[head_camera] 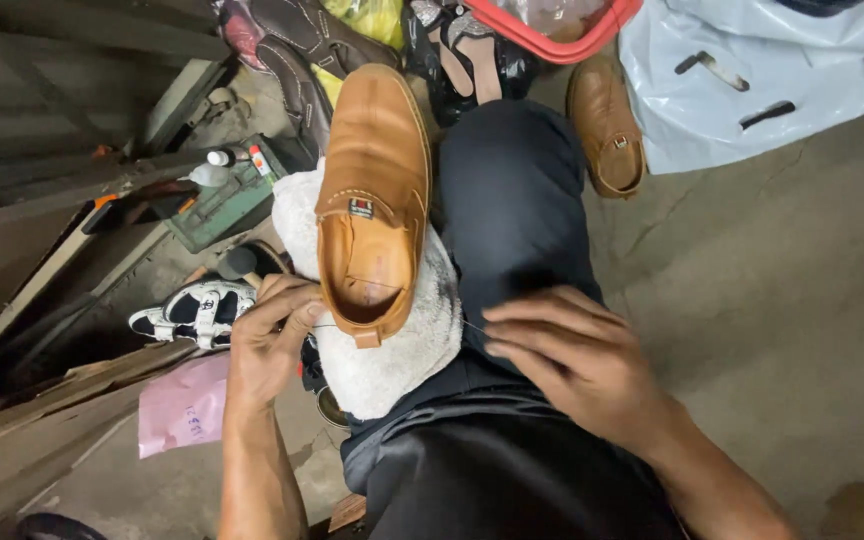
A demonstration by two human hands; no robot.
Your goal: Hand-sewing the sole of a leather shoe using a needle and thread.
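Note:
A tan leather slip-on shoe lies on a white fluffy cloth across my lap, heel toward me. My left hand is closed beside the shoe's heel, fingers pinched as if on a thin thread that runs past the heel. My right hand rests on my dark trouser leg right of the shoe, fingers pinched at the other end of that thread. The thread itself is barely visible.
The matching tan shoe lies on the concrete floor at upper right, next to a pale blue plastic bag and a red basket. A green toolbox, a black-and-white sandal and a pink bag sit at left.

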